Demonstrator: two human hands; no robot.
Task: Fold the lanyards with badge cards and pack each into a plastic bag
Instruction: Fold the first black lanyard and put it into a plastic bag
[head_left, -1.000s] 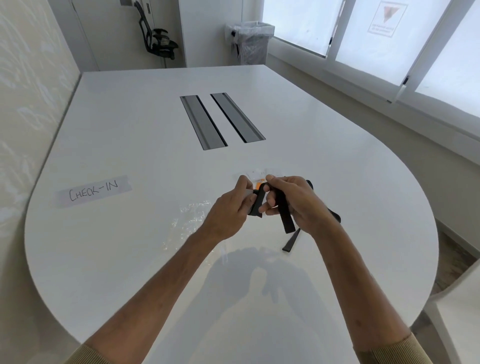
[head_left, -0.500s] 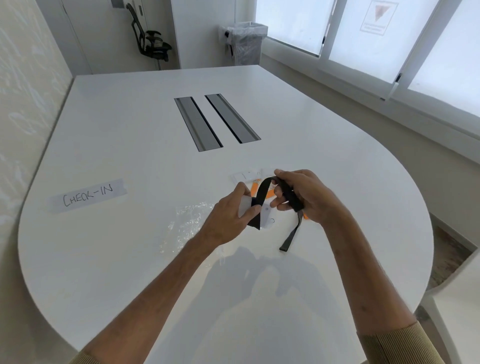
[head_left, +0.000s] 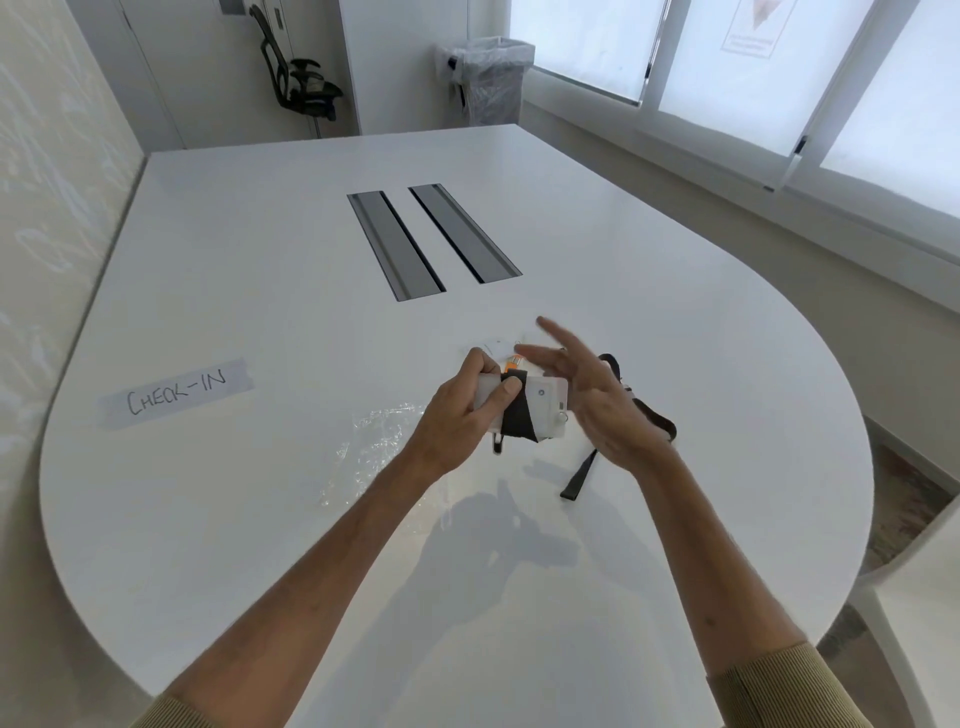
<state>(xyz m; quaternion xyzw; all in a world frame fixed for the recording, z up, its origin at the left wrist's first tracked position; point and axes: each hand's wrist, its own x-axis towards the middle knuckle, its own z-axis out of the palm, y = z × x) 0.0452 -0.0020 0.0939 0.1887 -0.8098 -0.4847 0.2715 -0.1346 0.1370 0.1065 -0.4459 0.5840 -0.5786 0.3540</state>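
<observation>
Bright daylight from windows (head_left: 727, 67) at upper right, soft arm shadows on glossy white table (head_left: 234, 291), glare near clear plastic bag (head_left: 374, 441), slight blur on right hand (head_left: 592, 400), wide-angle bending at edges

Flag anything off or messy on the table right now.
Mostly tidy. The lanyard is only partly wrapped on the badge card in the left hand; its loose tail trails onto the table. The plastic bag lies crumpled, unfilled.
</observation>
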